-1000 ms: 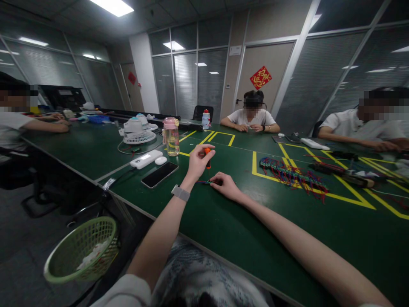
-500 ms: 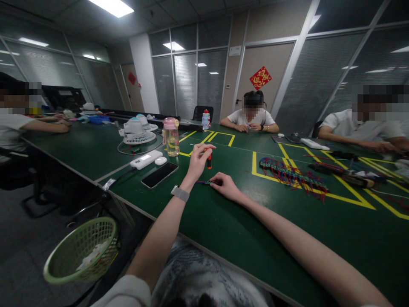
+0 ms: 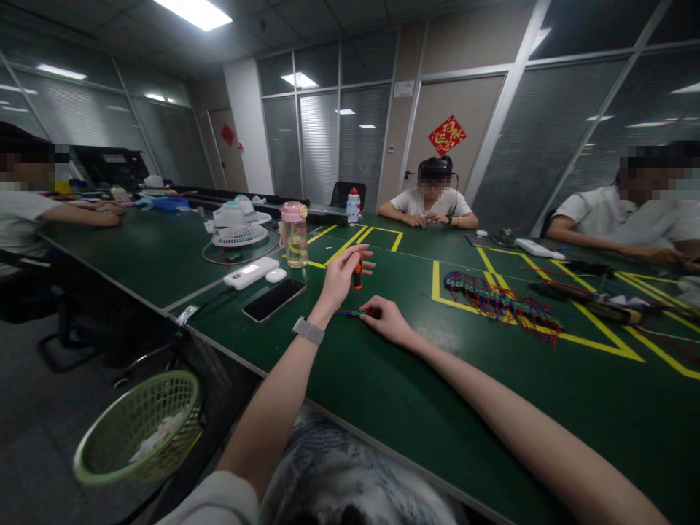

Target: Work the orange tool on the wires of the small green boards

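Observation:
My left hand (image 3: 339, 280), with a watch band at the wrist, holds a red-and-black screwdriver (image 3: 357, 273) upright. Its thumb is at the handle and the other fingers are partly spread. The thin shaft points down at a small green circuit board (image 3: 354, 313) with coloured wires, lying on the green table (image 3: 383, 408). From the other side, the closed fingertips of my right hand (image 3: 389, 321) pinch the board's edge. Where the screwdriver tip meets the board is too small to make out.
A black phone (image 3: 274, 300), a white power bank (image 3: 251, 273) and a pink-lidded bottle (image 3: 294, 237) stand left of my hands. Several wired boards (image 3: 500, 302) lie in a row to the right. A green basket (image 3: 136, 430) is below the table edge. Other people sit around.
The fingers of my left hand have loosened and spread around the screwdriver handle. My right hand and the board have stayed in place.

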Tool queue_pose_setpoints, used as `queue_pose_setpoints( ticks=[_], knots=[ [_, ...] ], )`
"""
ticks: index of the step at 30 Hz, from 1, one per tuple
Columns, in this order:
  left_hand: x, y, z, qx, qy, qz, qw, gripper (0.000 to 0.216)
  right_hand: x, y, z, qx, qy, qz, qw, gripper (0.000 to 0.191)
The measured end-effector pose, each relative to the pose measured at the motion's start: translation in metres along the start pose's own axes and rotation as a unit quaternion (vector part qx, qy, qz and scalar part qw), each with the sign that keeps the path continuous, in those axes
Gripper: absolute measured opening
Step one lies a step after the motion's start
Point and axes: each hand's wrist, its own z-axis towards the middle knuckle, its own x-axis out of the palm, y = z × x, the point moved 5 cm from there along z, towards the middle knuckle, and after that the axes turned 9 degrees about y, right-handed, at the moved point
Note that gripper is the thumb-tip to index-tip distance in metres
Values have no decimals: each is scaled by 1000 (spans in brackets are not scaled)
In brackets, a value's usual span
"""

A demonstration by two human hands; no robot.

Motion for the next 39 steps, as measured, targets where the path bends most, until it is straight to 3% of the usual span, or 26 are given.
queue_pose_setpoints(
  ticks=[5, 10, 15, 20, 25, 30, 36, 39],
  knots=[
    [-6, -4, -1, 19, -62, 91, 994, 23, -1, 2, 0, -3, -2, 2, 1000, 12],
    [-1, 0, -1, -5, -18, 11, 1000, 33, 0, 1, -1, -3, -1, -3, 1000, 12],
    [-6, -7, -3, 27, -65, 118, 991, 24, 0, 1, 0, -7, 1, -3, 1000, 12],
    [-2, 0, -1, -8, -14, 8, 1000, 33, 0, 2, -1, -7, -1, -6, 1000, 12],
    [-6, -1, -1, 8, -53, 87, 995, 26, 1, 0, 0, -13, 1, -8, 1000, 13],
    [0, 5, 0, -10, -7, -4, 1000, 32, 0, 1, 0, -14, -4, -9, 1000, 12],
    [-4, -5, -3, 26, -45, 154, 987, 30, -1, 5, -1, -11, 0, -6, 1000, 12],
    [1, -3, -2, 24, -13, 96, 995, 31, -1, 4, -1, -9, -2, -10, 1000, 12]
  ],
)
